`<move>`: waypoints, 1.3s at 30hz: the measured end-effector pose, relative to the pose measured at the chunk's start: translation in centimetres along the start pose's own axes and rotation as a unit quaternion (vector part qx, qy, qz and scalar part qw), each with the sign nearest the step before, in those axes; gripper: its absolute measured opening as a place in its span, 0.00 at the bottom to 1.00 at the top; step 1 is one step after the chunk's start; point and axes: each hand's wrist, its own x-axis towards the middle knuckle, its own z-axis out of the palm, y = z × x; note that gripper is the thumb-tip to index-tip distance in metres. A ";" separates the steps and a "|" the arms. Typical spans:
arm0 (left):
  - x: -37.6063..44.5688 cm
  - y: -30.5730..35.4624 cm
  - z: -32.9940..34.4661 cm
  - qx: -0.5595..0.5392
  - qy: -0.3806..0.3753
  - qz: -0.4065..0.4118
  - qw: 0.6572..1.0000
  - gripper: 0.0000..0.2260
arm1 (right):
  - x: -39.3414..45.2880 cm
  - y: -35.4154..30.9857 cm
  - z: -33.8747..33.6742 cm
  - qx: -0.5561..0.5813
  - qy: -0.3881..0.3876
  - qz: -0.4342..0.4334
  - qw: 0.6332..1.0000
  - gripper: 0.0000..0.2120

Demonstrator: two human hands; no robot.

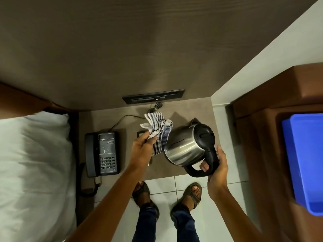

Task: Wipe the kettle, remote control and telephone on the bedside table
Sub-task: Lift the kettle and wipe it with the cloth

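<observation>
A steel kettle (183, 147) with a black lid and handle is held tilted above the bedside table (132, 172). My right hand (217, 169) grips its black handle. My left hand (142, 148) clutches a blue-and-white striped cloth (159, 130), which hangs against the kettle's left side. A dark telephone (103, 154) with a keypad lies on the table's left part. A small dark object (140, 133), possibly the remote control, shows just behind my left hand and is mostly hidden.
A bed with white linen (35, 163) borders the table on the left. A switch panel (153, 96) sits on the wooden wall behind, with cords below it. A brown cabinet holding a blue tray (305, 159) stands at right. My sandalled feet are on the tiled floor (167, 187).
</observation>
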 end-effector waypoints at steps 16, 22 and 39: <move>-3.0 -1.8 4.4 0.129 0.083 0.220 0.963 0.22 | -1.5 -4.4 1.3 0.032 -0.097 -0.071 0.992 0.20; -5.1 -1.3 8.2 0.109 0.020 0.325 0.939 0.22 | -0.9 -5.2 2.1 0.051 -0.075 -0.093 0.992 0.21; -4.8 -3.0 7.2 0.157 0.084 0.277 0.944 0.19 | -0.7 -3.1 -0.4 0.074 -0.090 -0.048 0.992 0.20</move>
